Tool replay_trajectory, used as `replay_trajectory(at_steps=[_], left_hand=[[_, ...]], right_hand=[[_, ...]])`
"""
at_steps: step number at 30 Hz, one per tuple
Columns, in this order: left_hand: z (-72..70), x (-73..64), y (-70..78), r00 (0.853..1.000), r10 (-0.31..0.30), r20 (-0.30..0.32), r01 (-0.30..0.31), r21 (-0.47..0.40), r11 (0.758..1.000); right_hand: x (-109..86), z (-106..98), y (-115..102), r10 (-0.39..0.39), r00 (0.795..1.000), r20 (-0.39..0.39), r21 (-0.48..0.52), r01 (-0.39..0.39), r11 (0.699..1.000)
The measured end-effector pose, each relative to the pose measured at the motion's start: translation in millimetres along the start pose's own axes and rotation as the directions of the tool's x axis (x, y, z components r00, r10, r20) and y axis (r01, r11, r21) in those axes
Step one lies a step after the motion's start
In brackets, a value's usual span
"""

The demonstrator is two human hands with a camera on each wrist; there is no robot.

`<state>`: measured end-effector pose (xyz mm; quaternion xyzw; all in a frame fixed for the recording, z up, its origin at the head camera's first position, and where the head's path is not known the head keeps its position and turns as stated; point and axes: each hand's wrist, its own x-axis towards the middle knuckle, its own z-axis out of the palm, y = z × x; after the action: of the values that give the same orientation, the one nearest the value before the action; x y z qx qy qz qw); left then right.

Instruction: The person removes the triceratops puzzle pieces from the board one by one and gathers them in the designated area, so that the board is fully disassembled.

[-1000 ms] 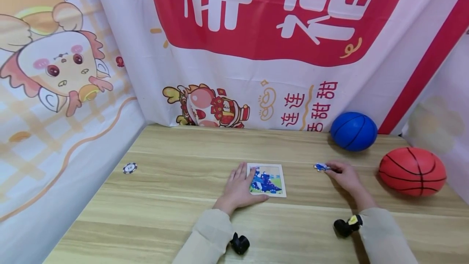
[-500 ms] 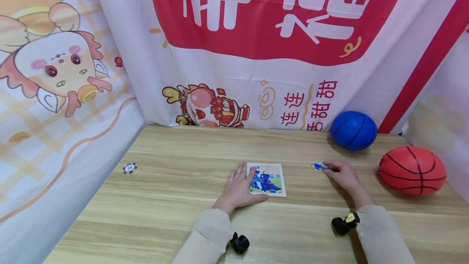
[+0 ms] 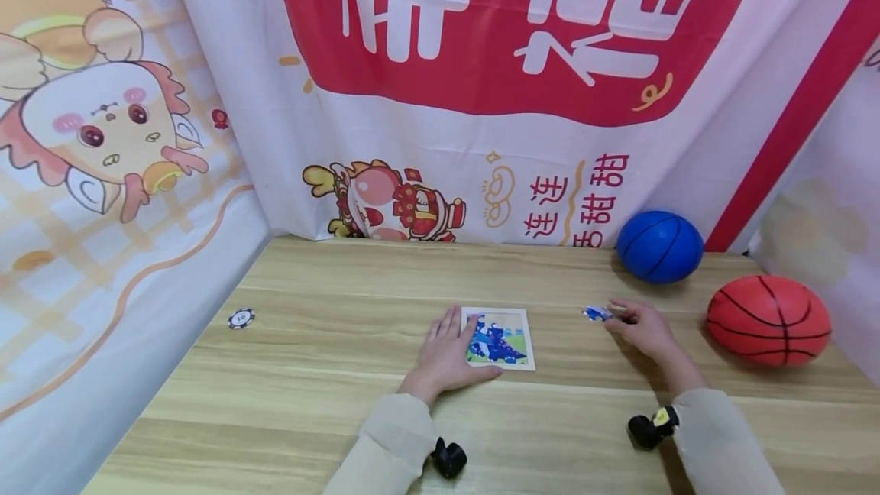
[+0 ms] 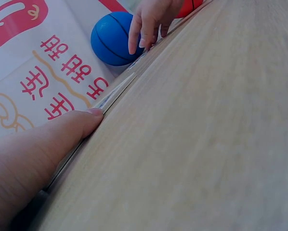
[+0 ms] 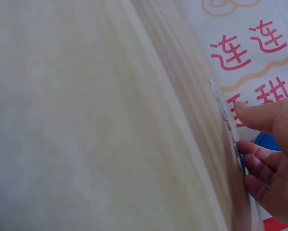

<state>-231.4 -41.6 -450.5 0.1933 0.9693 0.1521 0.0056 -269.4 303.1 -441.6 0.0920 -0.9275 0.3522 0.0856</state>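
Observation:
A square jigsaw puzzle in a pale frame [image 3: 530,338], with a blue dinosaur picture, lies flat on the table. My left hand [image 3: 445,354] rests along its left side, fingers straight and thumb by the lower edge; the left wrist view shows the thumb [image 4: 88,120] touching the frame's rim. Farther right, blue-and-white puzzle pieces [image 3: 595,313] lie flat on the wood. My right hand [image 3: 645,329] is over their right end. In the right wrist view its thumb [image 5: 259,115] is raised apart from the fingers, whose tips touch the pieces [image 5: 223,113]. How many pieces there are is unclear.
A blue ball [image 3: 660,247] sits at the back right, a red ball [image 3: 768,321] right of the right hand. A round chip [image 3: 241,318] lies near the table's left edge. Printed cloth [image 3: 385,124] hangs along the table's back.
The blue pieces have shifted slightly left. My right hand's fingers have changed position a little beside them. My left hand and the framed puzzle stay put.

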Motion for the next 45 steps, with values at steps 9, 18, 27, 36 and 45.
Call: replay_trajectory(at_steps=[9, 18, 27, 36, 45], left_hand=[[1.4, 0.7, -0.5, 1.0, -0.015, -0.009, 0.014, -0.037, 0.999], [-4.1, -0.4, -9.8, 0.997, -0.022, -0.074, 0.01, -0.153, 0.988], [-4.9, -0.7, -20.6, 0.998, -0.012, -0.058, 0.011, -0.024, 1.0], [-5.2, -0.4, -19.6, 0.999, -0.002, -0.044, 0.003, 0.018, 1.0], [-5.1, -0.4, -19.4, 0.999, 0.005, -0.043, -0.005, 0.011, 1.0]], right_hand=[[-4.9, 1.9, -29.4, 0.086, 0.996, -0.011, 0.112, -0.084, 0.99], [2.0, 37.3, -72.0, 0.039, 0.999, -0.012, 0.231, -0.035, 0.972], [9.4, 76.0, -109.8, 0.074, 0.99, 0.12, 0.283, -0.105, 0.953], [11.4, 112.4, -135.1, -0.031, 0.993, 0.117, 0.246, 0.001, 0.969], [9.8, 130.9, -137.3, -0.066, 0.996, 0.06, 0.116, 0.059, 0.992]])
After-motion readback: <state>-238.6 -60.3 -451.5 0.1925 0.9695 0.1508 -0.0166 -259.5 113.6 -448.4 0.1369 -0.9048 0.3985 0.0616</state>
